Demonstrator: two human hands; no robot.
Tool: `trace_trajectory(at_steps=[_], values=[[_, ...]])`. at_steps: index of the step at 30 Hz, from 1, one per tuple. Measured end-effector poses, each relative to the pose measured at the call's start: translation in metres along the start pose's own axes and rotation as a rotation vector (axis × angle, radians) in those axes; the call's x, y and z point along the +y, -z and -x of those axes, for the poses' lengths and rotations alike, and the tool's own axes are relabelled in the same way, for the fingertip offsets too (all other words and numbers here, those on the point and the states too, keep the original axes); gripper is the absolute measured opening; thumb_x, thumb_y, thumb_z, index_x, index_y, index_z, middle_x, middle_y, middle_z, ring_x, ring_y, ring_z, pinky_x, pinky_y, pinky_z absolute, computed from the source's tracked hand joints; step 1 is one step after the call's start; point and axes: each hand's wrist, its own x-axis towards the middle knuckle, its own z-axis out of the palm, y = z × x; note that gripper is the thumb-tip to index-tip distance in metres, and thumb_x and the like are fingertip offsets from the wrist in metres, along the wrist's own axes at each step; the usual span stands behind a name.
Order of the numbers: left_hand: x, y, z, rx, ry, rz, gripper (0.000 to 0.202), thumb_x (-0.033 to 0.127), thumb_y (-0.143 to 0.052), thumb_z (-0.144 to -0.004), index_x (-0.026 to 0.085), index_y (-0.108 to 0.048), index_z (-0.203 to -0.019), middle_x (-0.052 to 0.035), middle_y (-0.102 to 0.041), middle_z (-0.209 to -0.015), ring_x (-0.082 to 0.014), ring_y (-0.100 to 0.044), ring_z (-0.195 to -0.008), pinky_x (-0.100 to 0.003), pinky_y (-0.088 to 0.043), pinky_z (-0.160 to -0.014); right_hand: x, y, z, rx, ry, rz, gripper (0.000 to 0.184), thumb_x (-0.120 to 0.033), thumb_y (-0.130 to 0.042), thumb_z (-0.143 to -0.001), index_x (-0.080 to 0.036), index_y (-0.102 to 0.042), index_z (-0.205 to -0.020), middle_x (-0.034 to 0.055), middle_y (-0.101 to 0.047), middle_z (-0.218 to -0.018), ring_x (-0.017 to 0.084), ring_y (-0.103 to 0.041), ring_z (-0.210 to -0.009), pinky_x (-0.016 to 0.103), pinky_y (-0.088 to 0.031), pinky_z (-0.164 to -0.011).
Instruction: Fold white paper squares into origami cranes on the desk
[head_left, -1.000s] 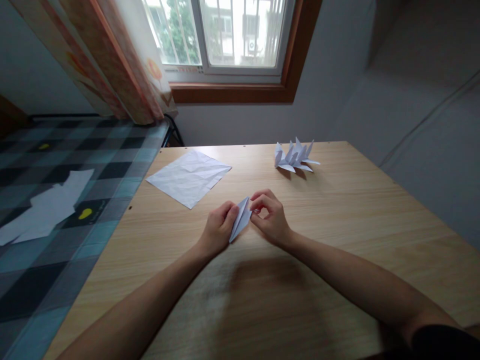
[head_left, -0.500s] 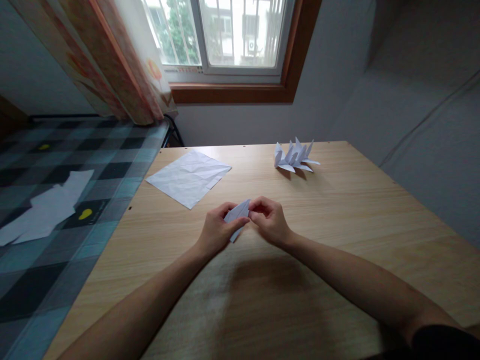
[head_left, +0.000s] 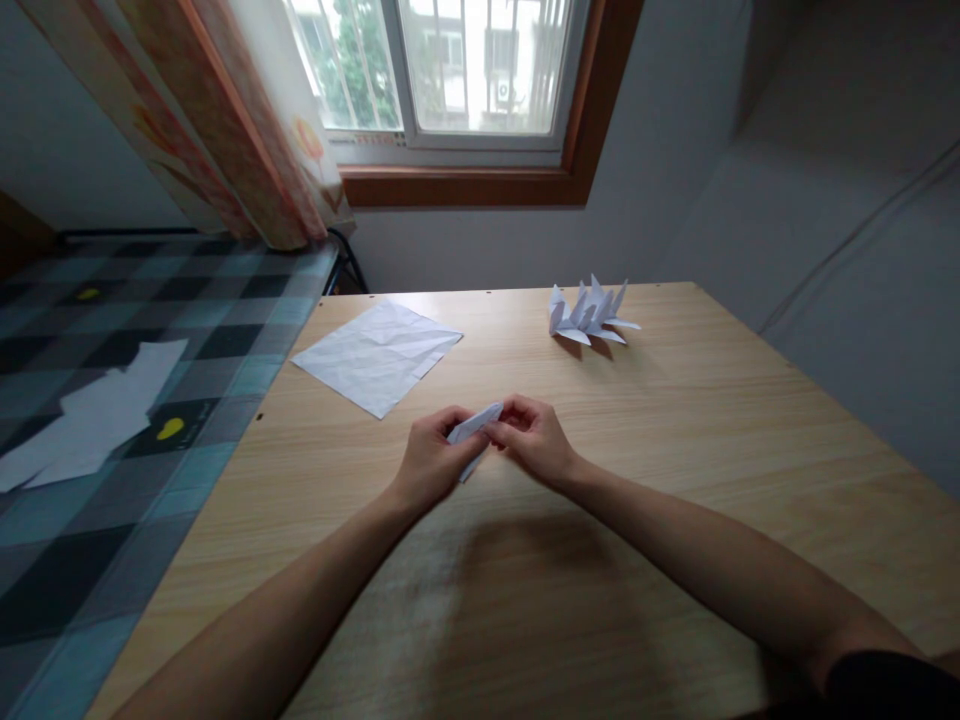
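Observation:
A small piece of folded white paper point(head_left: 471, 425) is held just above the wooden table point(head_left: 720, 420). My left hand point(head_left: 433, 455) grips it from the left, thumb along its near face. On its right edge my right hand point(head_left: 536, 440) is closed, thumb and fingertips pinching the paper. Parts of the paper are hidden behind the fingers. Beyond my hands, at the back right, stand several folded white paper cranes point(head_left: 589, 315) in a close group. A creased square sheet of white paper point(head_left: 379, 355) lies flat at the back left.
To the left is a surface with a checked cloth point(head_left: 67, 590), bearing loose white paper pieces point(head_left: 112, 420). A curtain point(head_left: 240, 120) hangs beside the window point(head_left: 480, 70) behind the table. A cable point(head_left: 847, 245) runs along the right wall.
The folded paper has tilted, so less of its face shows. My right hand has shifted slightly left, with its thumb now over the paper beside my left thumb.

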Motion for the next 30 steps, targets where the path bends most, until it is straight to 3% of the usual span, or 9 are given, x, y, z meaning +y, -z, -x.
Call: trace_trajectory(at_steps=[7,15,22,30], values=[[-0.0036,0.0017,-0.0017,0.028,0.004,0.02,0.029,0.042,-0.073,-0.074,0.015,-0.07,-0.082,-0.0013,-0.07,-0.072,-0.0143,-0.059,-0.064,-0.022,-0.044,-0.057,0.0046,0.0011,-0.0027,-0.015,-0.039,-0.095,0.035,-0.046,-0.081,-0.068,-0.018,-0.065,-0.084,-0.0015,-0.065,-0.064,0.012,-0.06,-0.053,0.026,-0.051,-0.053],[-0.0035,0.0035,-0.0042,0.039,0.012,0.031,0.027,0.039,-0.071,-0.073,0.015,-0.072,-0.085,-0.0014,-0.071,-0.074,-0.0146,-0.06,-0.064,-0.023,-0.045,-0.057,0.0084,0.0043,-0.0061,0.011,-0.012,-0.071,0.029,-0.035,-0.077,-0.069,-0.018,-0.073,-0.092,-0.0032,-0.061,-0.062,0.009,-0.054,-0.052,0.024,-0.046,-0.051],[-0.0008,0.0031,-0.0041,0.015,0.021,0.041,0.025,0.038,-0.072,-0.073,0.015,-0.073,-0.082,-0.0004,-0.07,-0.069,-0.0138,-0.058,-0.06,-0.023,-0.044,-0.055,0.003,0.0044,-0.0045,-0.024,-0.041,-0.068,0.023,-0.029,-0.077,-0.066,-0.018,-0.071,-0.085,-0.0036,-0.062,-0.062,0.009,-0.054,-0.052,0.024,-0.046,-0.051],[-0.0017,0.0009,-0.0021,0.033,-0.023,-0.017,0.022,0.037,-0.073,-0.076,0.015,-0.073,-0.08,0.0003,-0.07,-0.07,-0.0131,-0.06,-0.063,-0.022,-0.046,-0.059,0.0022,0.0037,-0.0031,0.011,-0.043,0.04,0.025,-0.039,-0.077,-0.071,-0.018,-0.064,-0.069,-0.0029,-0.058,-0.056,0.01,-0.053,-0.05,0.024,-0.045,-0.052]])
